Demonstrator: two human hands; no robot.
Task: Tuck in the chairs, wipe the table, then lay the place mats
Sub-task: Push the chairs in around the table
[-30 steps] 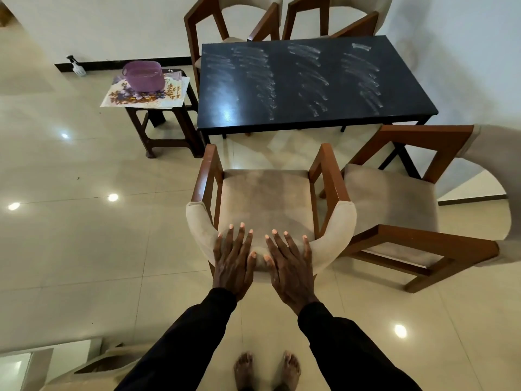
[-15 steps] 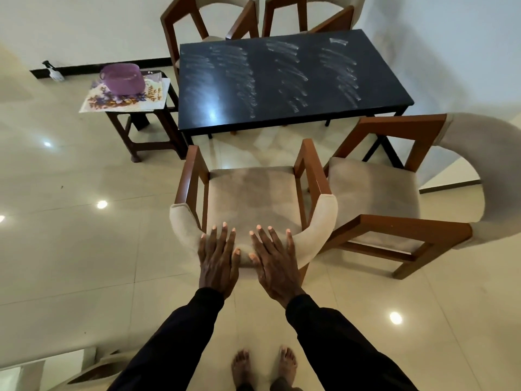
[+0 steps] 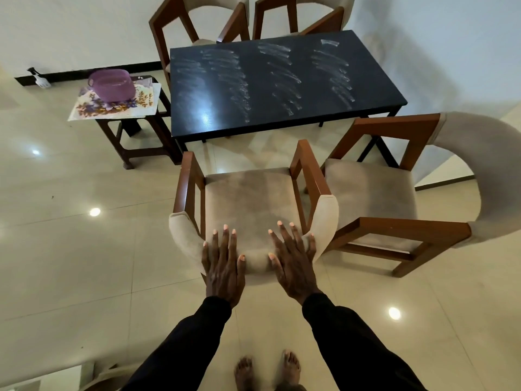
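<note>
Here, smeared black table [image 3: 262, 114], glossy tiled floor [image 3: 70, 263], white wall [image 3: 439, 52]

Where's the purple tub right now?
Head view, upper left: the purple tub sits on floral place mats atop the side table, left of the black table.

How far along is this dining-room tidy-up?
Seemingly done: the two far wooden chairs sit close against the black rectangular table. In hand: the left hand and right hand lie flat on the padded back of the near beige-cushioned chair, which stands clear of the table. Left: the angled right-hand chair, the tabletop's white smears, the floral place mats under a purple tub.
</note>
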